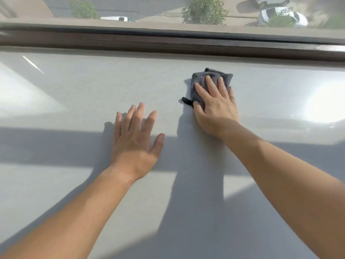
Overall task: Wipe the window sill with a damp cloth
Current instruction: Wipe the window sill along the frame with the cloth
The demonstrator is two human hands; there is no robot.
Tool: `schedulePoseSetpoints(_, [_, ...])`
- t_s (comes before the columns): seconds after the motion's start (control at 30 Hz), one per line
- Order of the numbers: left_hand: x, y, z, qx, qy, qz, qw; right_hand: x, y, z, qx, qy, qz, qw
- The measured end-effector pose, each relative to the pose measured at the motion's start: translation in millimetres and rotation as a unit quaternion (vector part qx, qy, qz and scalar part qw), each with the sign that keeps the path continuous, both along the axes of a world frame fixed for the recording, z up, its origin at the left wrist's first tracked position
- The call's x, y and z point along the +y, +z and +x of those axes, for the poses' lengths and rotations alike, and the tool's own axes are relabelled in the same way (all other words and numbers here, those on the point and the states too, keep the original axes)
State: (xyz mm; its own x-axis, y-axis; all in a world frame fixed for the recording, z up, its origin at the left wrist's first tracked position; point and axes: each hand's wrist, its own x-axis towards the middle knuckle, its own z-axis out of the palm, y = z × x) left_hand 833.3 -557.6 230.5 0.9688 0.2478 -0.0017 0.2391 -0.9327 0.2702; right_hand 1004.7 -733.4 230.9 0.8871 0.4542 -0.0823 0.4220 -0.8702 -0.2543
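A wide, pale grey window sill (pixel 74 90) fills most of the view. A folded dark grey cloth (pixel 211 76) lies on it right of centre, a small black loop (pixel 186 101) sticking out at its near left corner. My right hand (pixel 216 107) presses flat on the cloth with straight fingers, the thumb beside the loop. My left hand (pixel 136 139) rests flat on the bare sill to the left of the cloth, fingers spread, touching nothing else.
A dark brown window frame (pixel 168 43) runs along the far edge of the sill. Through the glass above it are a street, bushes and parked cars. Bright sun patches and bands of shadow cross the sill.
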Motion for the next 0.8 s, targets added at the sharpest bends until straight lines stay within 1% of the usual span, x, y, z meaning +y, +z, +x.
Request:
schedulePoseSetpoints(0.03, [-12,0,-4,-0.006,0.005,-0.006,1.000,-4,-1,-12,0.001,0.046,-0.006,0.999])
schedulePoseSetpoints(0.07, [-24,-2,-8,-0.008,0.013,-0.010,1.000,-14,-1,-16,0.001,0.071,-0.012,0.997])
schedulePoseSetpoints(0.1, [-33,-4,-14,-0.005,0.022,-0.012,1.000,-27,0,-10,0.003,0.073,-0.014,0.997])
schedulePoseSetpoints(0.13, [-39,-8,-19,0.002,0.028,-0.010,1.000,-40,0,2,0.005,0.051,-0.019,0.999])
schedulePoseSetpoints(0.23, [-44,-17,-28,0.023,0.024,0.021,0.999,-72,4,35,0.023,-0.086,-0.029,0.996])
schedulePoseSetpoints(0.27, [-45,-18,-27,0.028,0.023,0.030,0.999,-74,4,34,0.027,-0.115,-0.027,0.993])
schedulePoseSetpoints(0.3, [-46,-18,-26,0.031,0.022,0.035,0.999,-68,4,25,0.024,-0.123,-0.021,0.992])
schedulePoseSetpoints(0.33, [-46,-16,-26,0.034,0.023,0.037,0.998,-58,3,9,0.013,-0.107,-0.011,0.994])
schedulePoseSetpoints(0.4, [-48,-15,-25,0.039,0.023,0.039,0.998,-41,1,-33,-0.014,-0.006,0.017,1.000])
schedulePoseSetpoints(0.47, [-49,-14,-26,0.042,0.025,0.042,0.998,-43,0,-59,-0.009,0.108,0.001,0.994])
schedulePoseSetpoints(0.5, [-50,-14,-26,0.043,0.026,0.043,0.998,-51,1,-59,-0.003,0.134,-0.008,0.991])
schedulePoseSetpoints(0.53, [-50,-14,-26,0.043,0.027,0.044,0.998,-64,1,-49,0.001,0.130,-0.011,0.992])
schedulePoseSetpoints(0.57, [-50,-14,-26,0.044,0.028,0.044,0.998,-79,0,-36,0.000,0.096,-0.010,0.995])
schedulePoseSetpoints(0.67, [-51,-14,-26,0.054,0.030,0.048,0.997,-113,2,-13,0.006,-0.072,-0.007,0.997])
schedulePoseSetpoints(0.7, [-51,-14,-25,0.054,0.031,0.049,0.997,-112,1,-20,0.004,-0.093,-0.014,0.996])
schedulePoseSetpoints(0.73, [-51,-13,-25,0.054,0.032,0.048,0.997,-105,0,-35,-0.001,-0.085,-0.021,0.996])
schedulePoseSetpoints(0.8, [-49,-12,-26,0.054,0.033,0.049,0.997,-84,-2,-78,-0.012,0.005,-0.008,1.000])
